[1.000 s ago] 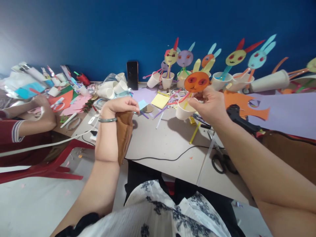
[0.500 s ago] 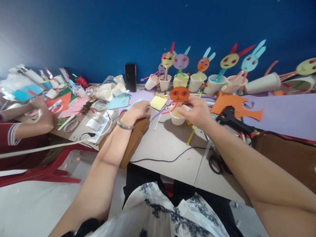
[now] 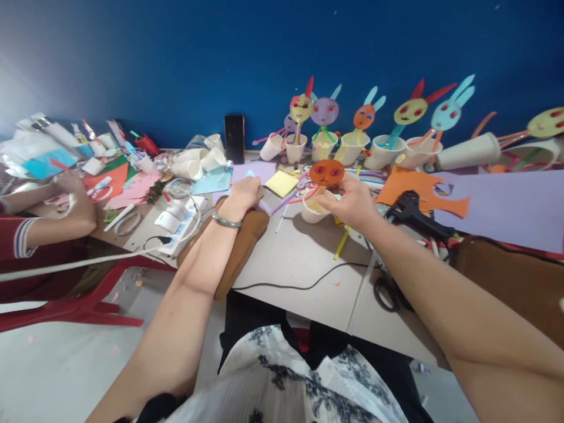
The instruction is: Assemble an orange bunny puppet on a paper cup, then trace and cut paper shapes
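My right hand (image 3: pixel 350 201) pinches the straw stem of an orange paper face (image 3: pixel 326 172) that stands in a white paper cup (image 3: pixel 314 208) on the grey table (image 3: pixel 304 258). My left hand (image 3: pixel 243 194) rests curled on the far end of a brown cloth pad (image 3: pixel 241 247) lying over the table's near edge, close to a light blue paper scrap (image 3: pixel 211 182). A green bangle circles that wrist. Its fingertips are hidden, so what they hold is unclear.
Several finished rabbit-face cups (image 3: pixel 352 132) line the blue wall beside a black phone (image 3: pixel 234 138). A black glue gun (image 3: pixel 414 211), scissors (image 3: pixel 390 291), orange and purple paper lie right. Loose cups (image 3: pixel 194 161), a power strip (image 3: pixel 178 217) and another person's arm (image 3: pixel 48 217) are left.
My left hand came down from mid-air and laid the brown pad on the table. My right hand lowered the orange-faced cup to the tabletop, further from me.
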Motion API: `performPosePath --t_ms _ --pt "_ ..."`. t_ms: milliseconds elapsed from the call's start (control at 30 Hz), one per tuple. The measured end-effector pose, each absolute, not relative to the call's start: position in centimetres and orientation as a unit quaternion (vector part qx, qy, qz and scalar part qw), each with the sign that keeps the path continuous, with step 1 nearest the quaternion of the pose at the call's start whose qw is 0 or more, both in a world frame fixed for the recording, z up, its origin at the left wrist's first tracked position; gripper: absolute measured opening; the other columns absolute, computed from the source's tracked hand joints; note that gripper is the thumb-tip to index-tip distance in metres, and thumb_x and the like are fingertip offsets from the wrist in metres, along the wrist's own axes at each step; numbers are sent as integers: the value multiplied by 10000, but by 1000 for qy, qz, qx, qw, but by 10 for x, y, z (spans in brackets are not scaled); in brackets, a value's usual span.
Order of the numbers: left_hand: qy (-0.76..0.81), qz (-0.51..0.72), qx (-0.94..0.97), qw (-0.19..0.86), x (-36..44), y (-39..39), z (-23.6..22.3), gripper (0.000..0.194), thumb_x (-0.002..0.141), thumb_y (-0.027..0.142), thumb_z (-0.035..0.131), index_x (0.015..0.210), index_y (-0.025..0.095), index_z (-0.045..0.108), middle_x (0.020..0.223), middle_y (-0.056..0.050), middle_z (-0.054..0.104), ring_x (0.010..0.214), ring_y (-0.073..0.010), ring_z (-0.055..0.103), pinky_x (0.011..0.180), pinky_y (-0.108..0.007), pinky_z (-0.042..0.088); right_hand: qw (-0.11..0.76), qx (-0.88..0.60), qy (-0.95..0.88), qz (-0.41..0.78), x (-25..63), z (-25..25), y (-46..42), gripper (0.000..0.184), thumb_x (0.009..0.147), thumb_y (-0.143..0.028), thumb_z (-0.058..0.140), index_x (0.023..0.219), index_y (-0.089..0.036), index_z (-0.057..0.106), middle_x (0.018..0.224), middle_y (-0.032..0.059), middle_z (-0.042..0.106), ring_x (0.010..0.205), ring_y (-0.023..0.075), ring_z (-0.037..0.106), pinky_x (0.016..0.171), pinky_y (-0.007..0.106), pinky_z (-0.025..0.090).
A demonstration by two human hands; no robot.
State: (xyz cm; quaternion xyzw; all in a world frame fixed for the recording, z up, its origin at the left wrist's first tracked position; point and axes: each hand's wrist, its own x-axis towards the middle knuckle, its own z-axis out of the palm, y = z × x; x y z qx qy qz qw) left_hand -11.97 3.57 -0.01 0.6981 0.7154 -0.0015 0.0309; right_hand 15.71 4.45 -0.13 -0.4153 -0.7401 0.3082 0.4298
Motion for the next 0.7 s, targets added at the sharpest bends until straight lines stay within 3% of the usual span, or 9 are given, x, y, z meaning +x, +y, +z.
performPosePath --t_ms 233,400,533,700 --pt "709 -12 705 33 -115 37 -2 342 907 90 670 1228 166 761 1250 -174 709 1123 -298 702 918 -356 538 407 -404 -775 263 157 -11 48 243 750 -293 742 984 -233 764 995 82 794 919 309 738 897 465 597" --pt "685 -16 727 46 -112 39 -3 324 876 73 671 1133 210 812 1176 -107 730 1153 -250 682 949 -309 534 389 -410 -784 257 157 -12 49 247 765 -299 729 1000 -229 757 923 61 778 842 284 735 834 443 621" --pt "684 -16 727 55 -113 41 -3 225 877 117 677 1027 181 833 1061 -112 744 1047 -247 692 881 -315 535 368 -417 -786 272 160 -7 49 252 762 -302 770 1006 -242 760 960 73 798 866 295 746 863 461 638" --pt "681 -9 730 60 -116 47 -5 189 889 147 683 1005 176 829 1062 -118 749 1055 -257 684 890 -328 531 336 -420 -788 300 167 -3 57 319 751 -328 799 1060 -262 760 1057 82 804 939 301 749 936 476 637"
